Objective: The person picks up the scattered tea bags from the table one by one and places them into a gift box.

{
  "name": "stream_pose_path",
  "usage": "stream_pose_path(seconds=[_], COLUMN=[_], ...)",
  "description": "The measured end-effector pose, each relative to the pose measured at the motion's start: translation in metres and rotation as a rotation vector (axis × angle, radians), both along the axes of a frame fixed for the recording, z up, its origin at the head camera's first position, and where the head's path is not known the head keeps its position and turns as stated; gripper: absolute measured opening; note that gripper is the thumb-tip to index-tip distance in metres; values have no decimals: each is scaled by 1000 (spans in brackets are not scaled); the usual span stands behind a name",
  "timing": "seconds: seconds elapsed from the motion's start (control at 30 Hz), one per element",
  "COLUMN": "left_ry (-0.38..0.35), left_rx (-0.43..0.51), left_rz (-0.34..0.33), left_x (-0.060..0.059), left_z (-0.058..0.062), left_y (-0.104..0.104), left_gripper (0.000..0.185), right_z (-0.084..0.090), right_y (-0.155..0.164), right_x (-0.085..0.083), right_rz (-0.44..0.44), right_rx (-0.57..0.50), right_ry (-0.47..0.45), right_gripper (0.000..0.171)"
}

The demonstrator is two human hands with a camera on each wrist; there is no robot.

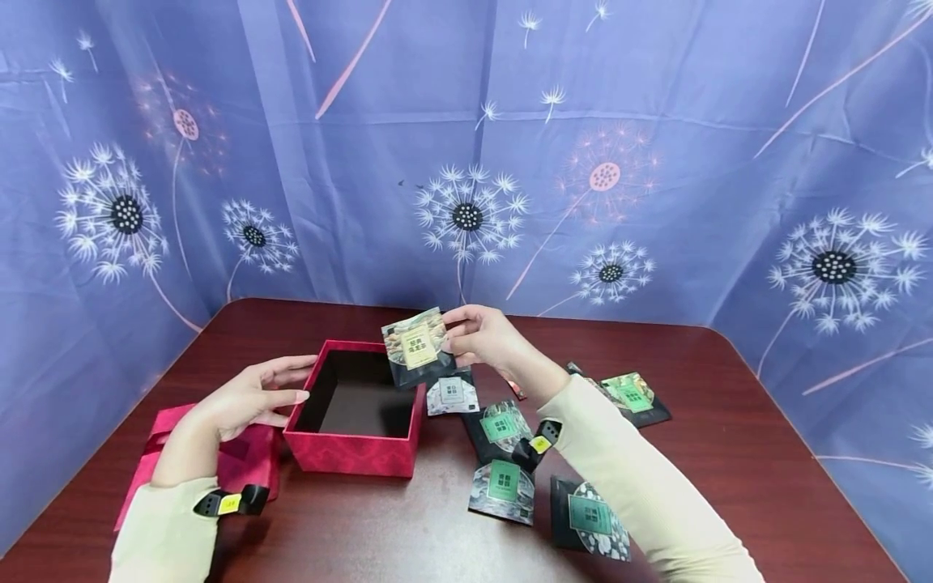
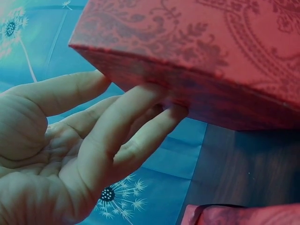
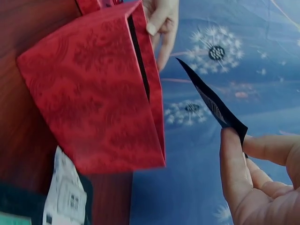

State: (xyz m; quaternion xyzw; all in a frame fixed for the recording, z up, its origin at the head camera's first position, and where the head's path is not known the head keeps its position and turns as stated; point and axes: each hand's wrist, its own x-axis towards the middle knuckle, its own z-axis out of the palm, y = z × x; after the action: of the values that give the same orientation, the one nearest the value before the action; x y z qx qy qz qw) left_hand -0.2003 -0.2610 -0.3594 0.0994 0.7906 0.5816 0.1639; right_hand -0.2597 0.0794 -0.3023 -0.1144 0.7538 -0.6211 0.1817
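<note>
My right hand [image 1: 484, 336] pinches a flat tea sachet [image 1: 417, 346] with a yellow label by its right edge, thumb on one side and fingers on the other. The sachet is tilted above the right rim of an open red box [image 1: 355, 453], and the right wrist view catches the sachet [image 3: 211, 101] nearly edge-on. Fingers of my left hand [image 1: 251, 393] touch the box's left wall, and the left wrist view has this hand [image 2: 93, 140] with fairly straight fingers against the patterned red side. Inside the box, the dark bottom shows bare.
A red lid [image 1: 248, 453] lies left of the box, partly under my left forearm. Right of the box are a white-grey sachet [image 1: 452, 393] and several green-labelled sachets, including one nearest the front [image 1: 503, 490] and one at far right [image 1: 634, 397]. A blue dandelion-print curtain [image 1: 466, 146] hangs behind the table.
</note>
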Motion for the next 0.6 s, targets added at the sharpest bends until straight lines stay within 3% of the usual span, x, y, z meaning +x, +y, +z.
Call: stream_pose_path(seconds=[0.6], left_ry=[-8], left_rx=[17], left_rz=[8], left_x=[1], left_z=[-3], left_y=[0], left_gripper=[70], right_z=[-15], right_y=[-67], right_x=[17], right_rz=[65], right_rx=[34], right_ry=[-7], right_gripper=[39])
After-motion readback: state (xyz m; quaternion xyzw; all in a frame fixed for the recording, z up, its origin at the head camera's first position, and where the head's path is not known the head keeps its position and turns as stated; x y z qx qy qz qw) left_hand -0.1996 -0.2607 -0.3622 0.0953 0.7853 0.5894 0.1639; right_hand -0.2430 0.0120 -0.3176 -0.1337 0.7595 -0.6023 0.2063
